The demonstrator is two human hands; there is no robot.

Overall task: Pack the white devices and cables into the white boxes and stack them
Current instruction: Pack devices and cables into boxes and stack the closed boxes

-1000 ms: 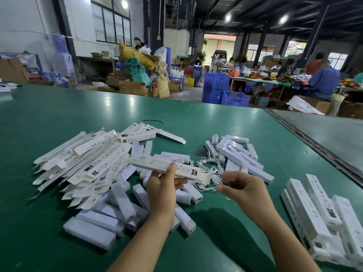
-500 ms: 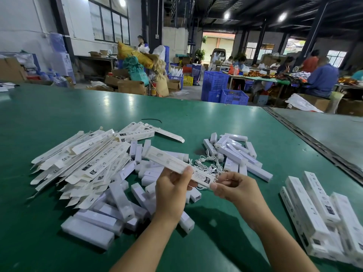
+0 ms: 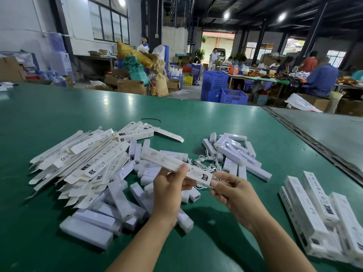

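Now that my right hand [image 3: 233,193] has come across from the cable tangle [image 3: 204,161] beyond it to the near end of the box [image 3: 172,163], its fingertips [image 3: 214,184] pinch what looks like a cable [image 3: 198,186] there, while my left hand [image 3: 169,191] grips the box at mid-length, thumb on top. I judge the cable is going in; next comes the packed stack [image 3: 314,209] right of my right hand.
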